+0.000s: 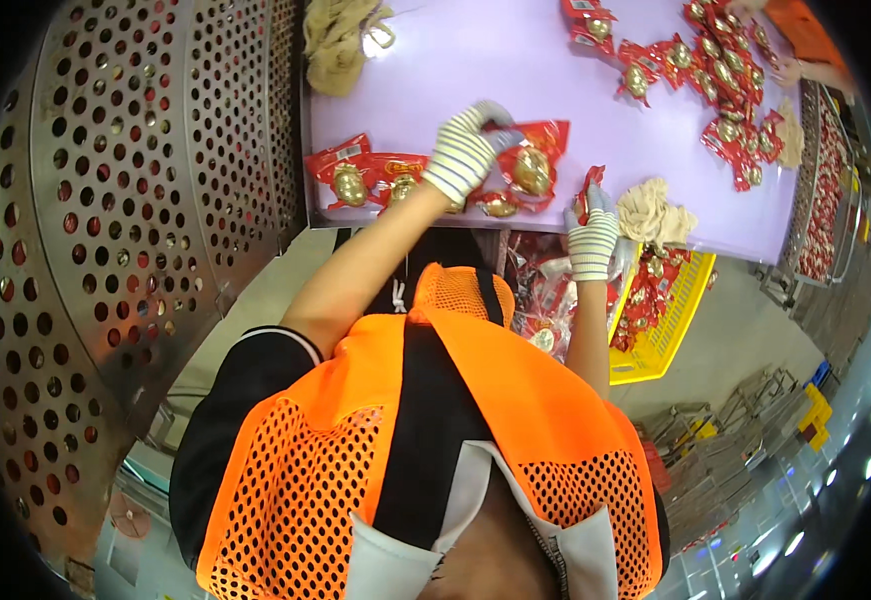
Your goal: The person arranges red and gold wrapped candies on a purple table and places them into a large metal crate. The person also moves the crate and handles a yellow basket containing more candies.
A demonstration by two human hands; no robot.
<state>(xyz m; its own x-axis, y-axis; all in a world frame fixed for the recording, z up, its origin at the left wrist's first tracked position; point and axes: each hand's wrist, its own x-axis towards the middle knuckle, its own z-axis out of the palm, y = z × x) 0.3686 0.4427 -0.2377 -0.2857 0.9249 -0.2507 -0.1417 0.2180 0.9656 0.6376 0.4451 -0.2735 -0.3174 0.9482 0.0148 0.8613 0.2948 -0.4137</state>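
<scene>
My left hand (463,150), in a striped white glove with grey fingertips, pinches the left edge of a red plastic packet (545,145) that shows a brown-gold egg-shaped content. Another packet (498,205) lies just below it, partly covered. Further right, at the table's near edge, my right hand (593,238) wears the same kind of glove. Its fingers close around a narrow red packet (587,190), mostly hidden by the hand. Left of my left wrist, two more red packets (348,183) rest along the near edge.
The lilac tabletop (455,60) carries a pile of red packets (725,70) at the far right, near another person's hands (785,72). Beige cloths (655,212) lie on it. A yellow crate (670,335) and a bag of packets (545,300) stand below. Perforated metal panels (135,180) rise at left.
</scene>
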